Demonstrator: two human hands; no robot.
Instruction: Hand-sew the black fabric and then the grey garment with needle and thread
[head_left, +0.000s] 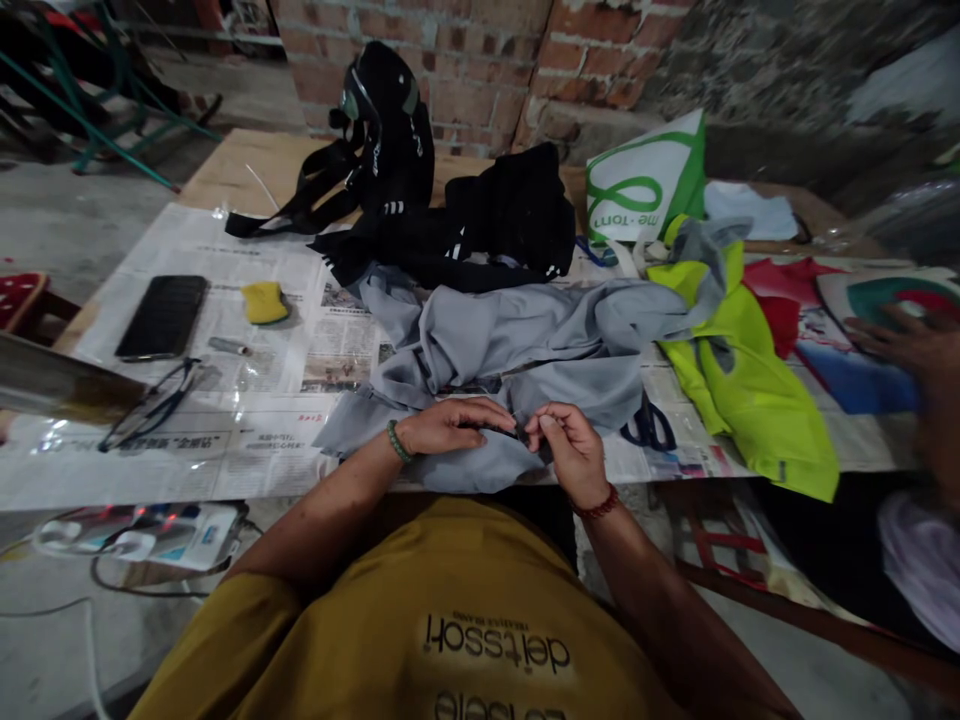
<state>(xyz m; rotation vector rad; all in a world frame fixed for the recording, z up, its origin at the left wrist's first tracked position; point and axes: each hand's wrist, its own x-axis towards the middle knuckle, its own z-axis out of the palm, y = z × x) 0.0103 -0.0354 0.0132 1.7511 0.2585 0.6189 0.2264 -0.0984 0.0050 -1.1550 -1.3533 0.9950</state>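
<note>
My left hand (450,425) and right hand (566,445) are both closed, pinching the near edge of the crumpled grey garment (517,350), which sprawls over the newspaper-covered worktop (225,450).

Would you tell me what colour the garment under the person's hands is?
The garment is plain grey, seen best in the head view, where both hands pinch its near edge.

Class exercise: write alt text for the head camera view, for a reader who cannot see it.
A person's left hand and right hand pinch the near edge of a grey garment on a newspaper-covered table. A phone, glasses, black clothing and a neon-yellow garment lie around it; another person's hand shows at far right.
</note>
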